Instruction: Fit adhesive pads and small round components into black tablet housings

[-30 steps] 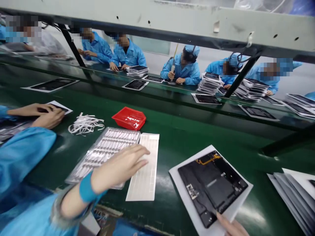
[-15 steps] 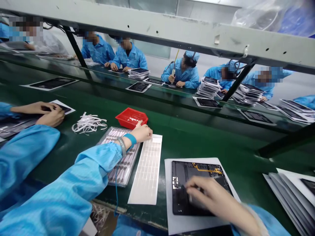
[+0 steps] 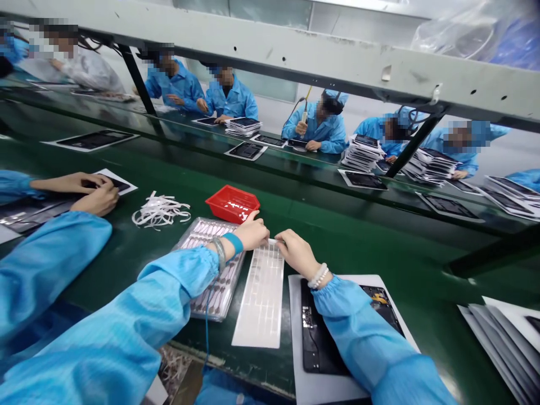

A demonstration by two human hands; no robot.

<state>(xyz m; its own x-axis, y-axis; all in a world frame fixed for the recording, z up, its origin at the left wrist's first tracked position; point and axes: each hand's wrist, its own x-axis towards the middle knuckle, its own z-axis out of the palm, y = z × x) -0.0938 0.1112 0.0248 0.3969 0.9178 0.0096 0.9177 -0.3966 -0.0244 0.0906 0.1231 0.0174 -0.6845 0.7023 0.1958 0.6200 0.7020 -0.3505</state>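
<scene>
My left hand (image 3: 252, 233) rests at the top of a clear plastic tray (image 3: 219, 270) of small parts, with a blue wrist strap on its wrist. My right hand (image 3: 297, 253), wearing a beaded bracelet, meets it above a white sheet of adhesive strips (image 3: 261, 298). Their fingertips are at a small white tab (image 3: 270, 242) on the sheet's top edge. Below my right forearm, a black tablet back panel (image 3: 314, 349) lies on white paper (image 3: 312, 388), partly hidden by my sleeve.
A red basket (image 3: 232, 203) and a tangle of white peeled strips (image 3: 160, 212) lie beyond the tray on the green conveyor belt (image 3: 379, 253). A co-worker's hands (image 3: 76, 188) work at the left. A paper stack (image 3: 502, 343) sits at right; a metal beam crosses overhead.
My right hand has moved up from the tablet panel to the top of the white sheet, beside my left hand. My left hand has shifted from over the tray toward that sheet's edge.
</scene>
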